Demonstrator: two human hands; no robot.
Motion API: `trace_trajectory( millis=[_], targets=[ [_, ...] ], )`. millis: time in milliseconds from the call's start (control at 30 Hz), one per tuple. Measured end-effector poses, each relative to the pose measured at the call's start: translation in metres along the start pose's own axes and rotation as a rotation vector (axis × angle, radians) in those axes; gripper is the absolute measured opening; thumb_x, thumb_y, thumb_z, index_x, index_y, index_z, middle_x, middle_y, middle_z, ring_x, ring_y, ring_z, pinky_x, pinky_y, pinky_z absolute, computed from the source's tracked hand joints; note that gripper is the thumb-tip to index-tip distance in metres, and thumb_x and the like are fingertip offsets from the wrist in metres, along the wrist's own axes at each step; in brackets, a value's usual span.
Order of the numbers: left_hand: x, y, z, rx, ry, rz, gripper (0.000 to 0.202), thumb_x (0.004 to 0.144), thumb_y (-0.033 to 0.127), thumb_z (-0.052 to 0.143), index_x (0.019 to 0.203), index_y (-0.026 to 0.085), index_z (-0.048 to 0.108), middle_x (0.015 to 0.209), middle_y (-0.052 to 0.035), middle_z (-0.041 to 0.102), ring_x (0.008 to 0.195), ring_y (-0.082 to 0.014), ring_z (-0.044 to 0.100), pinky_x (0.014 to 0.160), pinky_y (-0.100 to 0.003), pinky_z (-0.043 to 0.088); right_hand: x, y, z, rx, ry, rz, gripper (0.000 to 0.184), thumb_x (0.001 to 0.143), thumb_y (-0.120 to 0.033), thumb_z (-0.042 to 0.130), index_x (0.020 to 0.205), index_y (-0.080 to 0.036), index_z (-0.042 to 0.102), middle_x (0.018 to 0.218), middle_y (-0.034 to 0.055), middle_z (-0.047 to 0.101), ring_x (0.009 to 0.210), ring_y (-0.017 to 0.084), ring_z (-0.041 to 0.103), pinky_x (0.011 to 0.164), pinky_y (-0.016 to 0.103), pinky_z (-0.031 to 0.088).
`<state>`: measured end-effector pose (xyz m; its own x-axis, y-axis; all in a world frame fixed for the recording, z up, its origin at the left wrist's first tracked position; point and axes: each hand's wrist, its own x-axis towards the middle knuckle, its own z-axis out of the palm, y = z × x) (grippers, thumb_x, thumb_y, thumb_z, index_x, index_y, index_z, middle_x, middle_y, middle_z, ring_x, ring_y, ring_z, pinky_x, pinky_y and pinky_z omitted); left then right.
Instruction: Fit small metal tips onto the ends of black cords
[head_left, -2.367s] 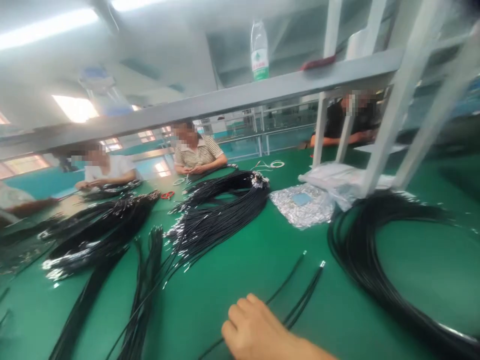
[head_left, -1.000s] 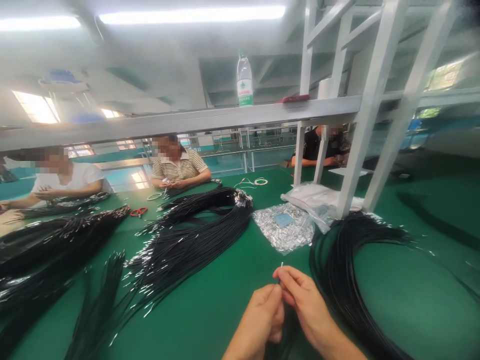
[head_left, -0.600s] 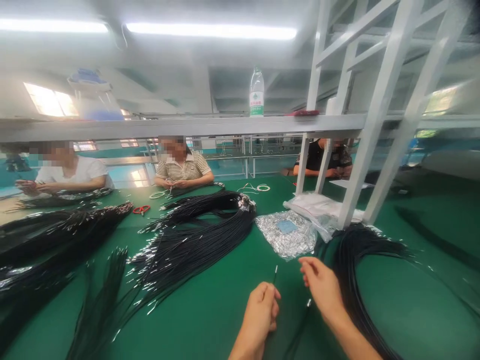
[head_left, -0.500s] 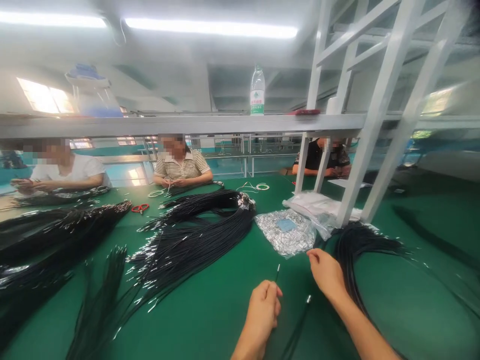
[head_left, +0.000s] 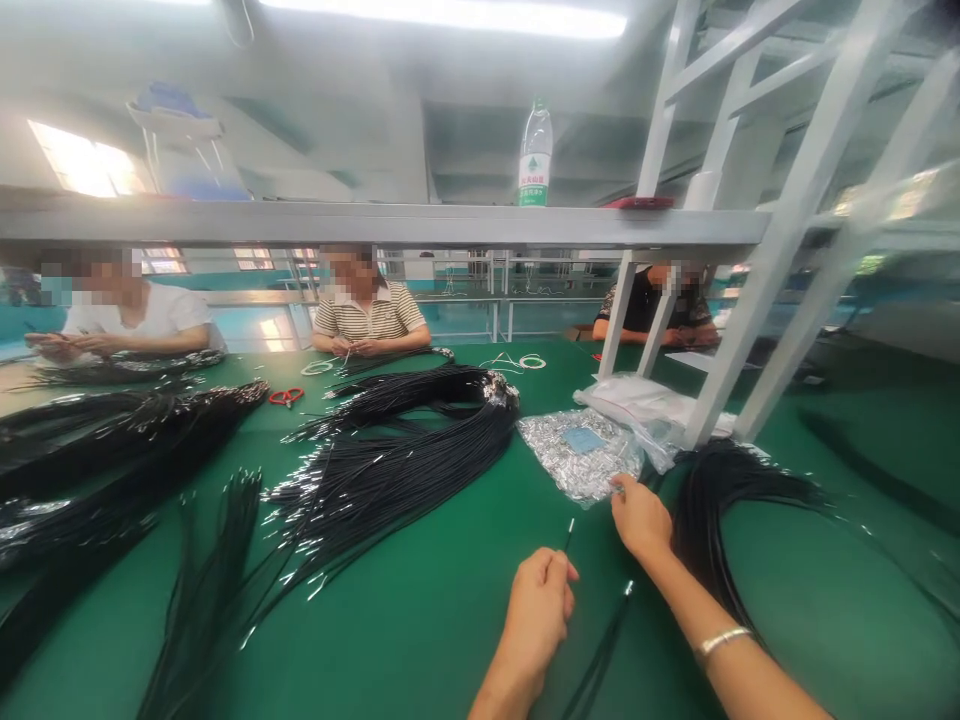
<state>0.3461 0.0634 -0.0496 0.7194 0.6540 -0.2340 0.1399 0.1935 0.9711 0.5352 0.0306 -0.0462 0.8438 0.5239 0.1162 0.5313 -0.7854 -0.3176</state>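
My left hand [head_left: 534, 605] is closed around a thin black cord [head_left: 569, 540], whose silver tip stands up past the fingers. My right hand [head_left: 643, 515] has its fingers pinched together at the lower right edge of a clear plastic bag [head_left: 551, 455] full of small silver metal pieces. What lies between those fingertips is too small to make out. Below and between the hands, a few black cords [head_left: 600, 660] end in a silver tip on the green table [head_left: 405, 620].
Bundles of black cords with silver ends [head_left: 420, 470] cover the left and middle; another bundle [head_left: 712, 490] curves at right. Red-handled scissors [head_left: 286, 398] lie farther back. White shelf legs [head_left: 739, 340] rise behind the bag. Several people sit across the table. A water bottle [head_left: 535, 160] stands on the shelf.
The view has tilted slightly down and left, so the scene sits higher and a bracelet shows on my right wrist. My right fingertips are now right at the bag's edge. My left hand still holds the cord.
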Motion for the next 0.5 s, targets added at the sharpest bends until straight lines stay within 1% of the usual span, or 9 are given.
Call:
trace_trajectory(
  millis=[100, 200, 333, 433, 500],
  targets=[
    [-0.001, 0.001, 0.000, 0.012, 0.004, -0.001, 0.032, 0.083, 0.049, 0.046, 0.073, 0.019, 0.049, 0.043, 0.0097, 0.036, 0.037, -0.0050, 0.021, 0.038, -0.020, 0.014, 0.000, -0.002, 0.001, -0.033, 0.003, -0.017, 0.036, 0.092, -0.019, 0.042, 0.126, -0.023, 0.054, 0.113, 0.0104, 0.064, 0.103, 0.025, 0.060, 0.075, 0.032, 0.043],
    [-0.001, 0.002, 0.000, 0.023, 0.006, 0.007, 0.033, 0.083, 0.050, 0.046, 0.073, 0.019, 0.050, 0.042, 0.0098, 0.035, 0.038, -0.0051, 0.020, 0.039, -0.020, 0.014, 0.002, -0.003, -0.001, -0.045, -0.010, -0.035, 0.030, 0.095, -0.024, 0.039, 0.119, -0.024, 0.057, 0.109, 0.0090, 0.064, 0.101, 0.025, 0.060, 0.074, 0.032, 0.043],
    [-0.001, 0.003, 0.000, 0.028, 0.006, 0.004, 0.035, 0.081, 0.053, 0.046, 0.073, 0.019, 0.049, 0.042, 0.0102, 0.035, 0.038, -0.0053, 0.020, 0.038, -0.020, 0.014, 0.008, -0.003, -0.004, -0.037, -0.052, -0.045, 0.030, 0.098, -0.032, 0.035, 0.107, -0.020, 0.060, 0.101, 0.0068, 0.066, 0.092, 0.021, 0.062, 0.072, 0.032, 0.045],
    [-0.002, 0.003, 0.001, 0.028, 0.002, 0.001, 0.036, 0.081, 0.055, 0.047, 0.073, 0.019, 0.048, 0.042, 0.0105, 0.035, 0.038, -0.0051, 0.019, 0.039, -0.020, 0.014, 0.011, -0.002, -0.005, -0.049, -0.070, -0.059, 0.027, 0.098, -0.032, 0.038, 0.105, -0.016, 0.060, 0.096, 0.0057, 0.065, 0.087, 0.018, 0.062, 0.075, 0.034, 0.047],
    [-0.002, 0.002, 0.001, 0.029, 0.004, 0.003, 0.037, 0.081, 0.055, 0.048, 0.073, 0.019, 0.048, 0.042, 0.0104, 0.035, 0.038, -0.0049, 0.019, 0.039, -0.021, 0.013, 0.012, -0.002, -0.005, -0.071, -0.064, -0.060, 0.026, 0.098, -0.030, 0.040, 0.106, -0.015, 0.059, 0.098, 0.0062, 0.063, 0.086, 0.018, 0.061, 0.077, 0.035, 0.048]
  ],
)
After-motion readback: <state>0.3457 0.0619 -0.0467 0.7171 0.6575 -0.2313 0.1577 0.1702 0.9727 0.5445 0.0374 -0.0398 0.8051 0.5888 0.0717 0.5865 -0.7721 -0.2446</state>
